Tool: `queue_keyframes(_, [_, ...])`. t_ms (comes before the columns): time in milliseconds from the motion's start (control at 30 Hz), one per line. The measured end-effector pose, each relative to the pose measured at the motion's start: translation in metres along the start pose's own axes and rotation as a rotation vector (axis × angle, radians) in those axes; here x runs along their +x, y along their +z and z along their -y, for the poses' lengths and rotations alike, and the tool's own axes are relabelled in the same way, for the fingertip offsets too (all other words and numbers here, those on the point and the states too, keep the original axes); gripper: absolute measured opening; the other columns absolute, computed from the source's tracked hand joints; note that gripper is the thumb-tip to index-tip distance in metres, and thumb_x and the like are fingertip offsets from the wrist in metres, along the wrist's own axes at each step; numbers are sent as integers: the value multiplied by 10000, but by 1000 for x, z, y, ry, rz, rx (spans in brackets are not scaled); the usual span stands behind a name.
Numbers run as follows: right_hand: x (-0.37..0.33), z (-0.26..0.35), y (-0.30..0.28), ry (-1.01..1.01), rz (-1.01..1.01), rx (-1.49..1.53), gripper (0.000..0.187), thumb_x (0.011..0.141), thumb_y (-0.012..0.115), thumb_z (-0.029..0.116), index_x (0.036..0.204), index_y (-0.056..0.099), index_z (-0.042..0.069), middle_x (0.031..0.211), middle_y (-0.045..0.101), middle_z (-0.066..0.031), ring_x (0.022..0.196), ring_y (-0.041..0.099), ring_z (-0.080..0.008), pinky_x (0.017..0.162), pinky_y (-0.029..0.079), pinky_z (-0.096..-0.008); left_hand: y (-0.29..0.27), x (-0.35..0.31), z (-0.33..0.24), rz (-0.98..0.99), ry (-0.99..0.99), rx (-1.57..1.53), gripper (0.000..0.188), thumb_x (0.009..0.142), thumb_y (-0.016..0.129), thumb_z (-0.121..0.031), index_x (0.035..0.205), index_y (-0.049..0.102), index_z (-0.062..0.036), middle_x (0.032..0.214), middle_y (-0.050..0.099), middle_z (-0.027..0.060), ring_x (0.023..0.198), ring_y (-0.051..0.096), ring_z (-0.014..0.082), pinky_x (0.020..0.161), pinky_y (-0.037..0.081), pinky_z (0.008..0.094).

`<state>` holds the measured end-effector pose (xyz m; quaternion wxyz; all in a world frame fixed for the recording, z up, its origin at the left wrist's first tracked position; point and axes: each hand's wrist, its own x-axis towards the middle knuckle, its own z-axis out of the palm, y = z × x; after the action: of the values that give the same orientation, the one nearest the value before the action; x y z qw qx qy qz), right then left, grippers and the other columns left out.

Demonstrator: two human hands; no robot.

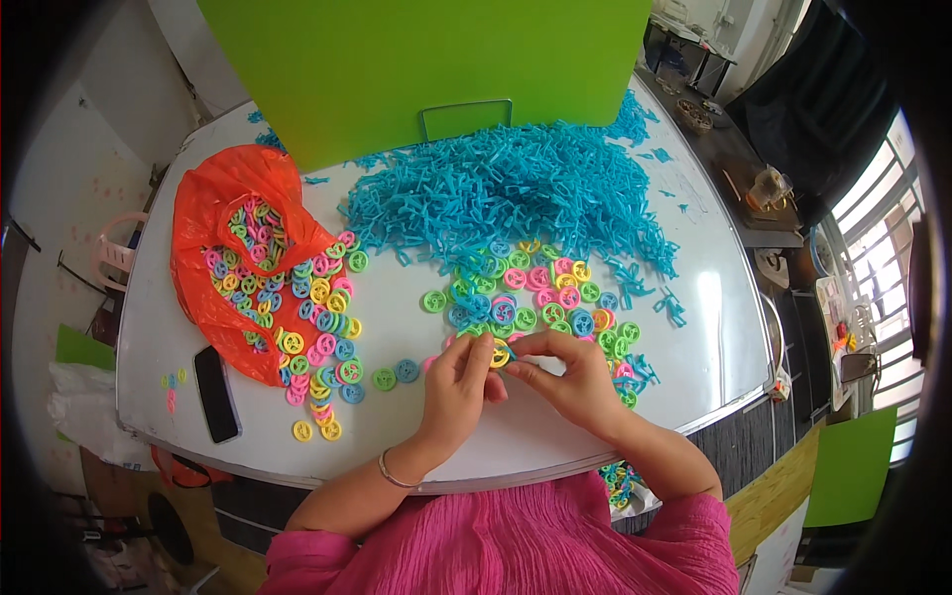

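Observation:
Close to the front of the white table, my left hand (458, 387) pinches a small yellow plastic wheel (499, 356). My right hand (572, 379) meets it from the other side, its thumb and index finger closed on a small blue plastic piece (512, 351) at the wheel's edge. How far the two parts are joined is too small to tell. Just beyond my fingers lie loose spoked wheels (525, 317) in pink, green, yellow and blue. Behind them rises a large heap of blue forked plastic pieces (506, 188).
An orange-red plastic bag (198, 288) spills more wheels at the left. A black phone (217, 394) lies near the left front edge of the table (397, 458). Upright behind the blue heap stands a green panel (416, 59). More small parts (622, 486) sit below the front edge.

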<state>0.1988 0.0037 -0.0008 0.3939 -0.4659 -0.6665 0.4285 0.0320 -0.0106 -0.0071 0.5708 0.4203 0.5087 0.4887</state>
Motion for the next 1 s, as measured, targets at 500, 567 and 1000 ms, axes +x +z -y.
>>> queue_keyframes(500, [-6,-3,5,-580,-139,-489,209,767,696,-68,956,688,21,823,652,-89,684,633,-230,553,507,-311,1,5,6,16,-52,80,318,996,531,-229,736,538,-44,561,485,-24,428,446,50,393,336,223])
queue_keyframes(567, [-5,-3,2,-548,-132,-412,214,766,694,-70,959,689,22,822,648,-88,686,630,-229,551,501,-313,2,5,8,26,-103,5,317,998,526,-238,745,548,-48,566,478,-28,429,441,49,392,333,219])
queue_keyframes(1000, [0,-1,-3,-710,-161,-532,341,713,631,-99,1029,659,26,924,638,-101,785,609,-278,678,513,-344,-3,3,7,27,439,399,240,1020,479,-213,881,561,-36,648,585,51,522,523,105,507,422,263])
